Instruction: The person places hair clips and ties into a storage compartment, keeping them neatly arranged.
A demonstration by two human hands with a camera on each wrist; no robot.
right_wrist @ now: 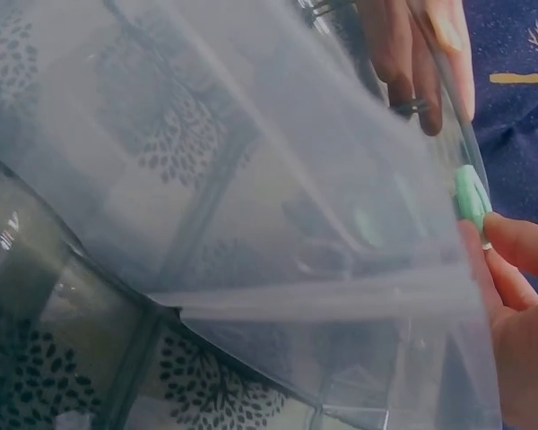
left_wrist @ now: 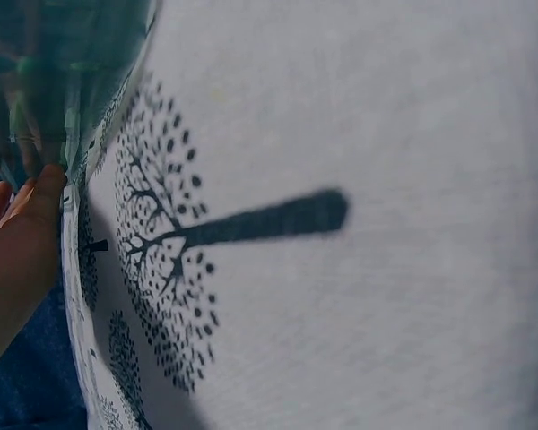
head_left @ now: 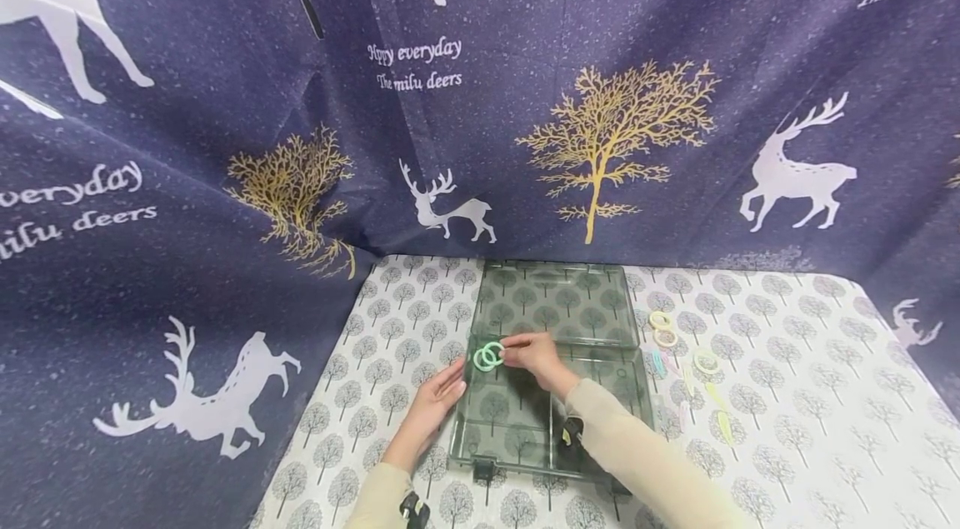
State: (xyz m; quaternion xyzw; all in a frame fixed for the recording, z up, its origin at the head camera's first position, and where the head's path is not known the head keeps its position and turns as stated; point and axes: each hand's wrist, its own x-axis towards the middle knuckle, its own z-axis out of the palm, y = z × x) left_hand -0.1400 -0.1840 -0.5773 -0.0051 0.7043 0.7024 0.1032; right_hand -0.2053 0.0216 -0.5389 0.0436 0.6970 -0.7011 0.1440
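Observation:
An open, see-through grey-green plastic case (head_left: 495,450) lies on the table. At the far left corner of its lower half, my right hand (head_left: 536,358) pinches one of two overlapping mint-green ring-shaped hair ties (head_left: 483,359). The right wrist view shows green hair ties (right_wrist: 471,202) between that thumb and fingers. My left hand (head_left: 437,400) rests its extended fingers along the case's left wall. In the left wrist view, the left hand's fingertips (left_wrist: 49,179) are right at the case's side.
The case's lid (head_left: 555,304) is folded back toward the wall. To the right lie pale yellow rings (head_left: 662,327), a larger yellow-green ring (head_left: 706,361), small blue clips (head_left: 658,363) and yellow leaf-shaped clips (head_left: 723,426). A tree-print cloth (head_left: 405,329) covers the table; dark deer-print fabric (head_left: 480,137) hangs behind.

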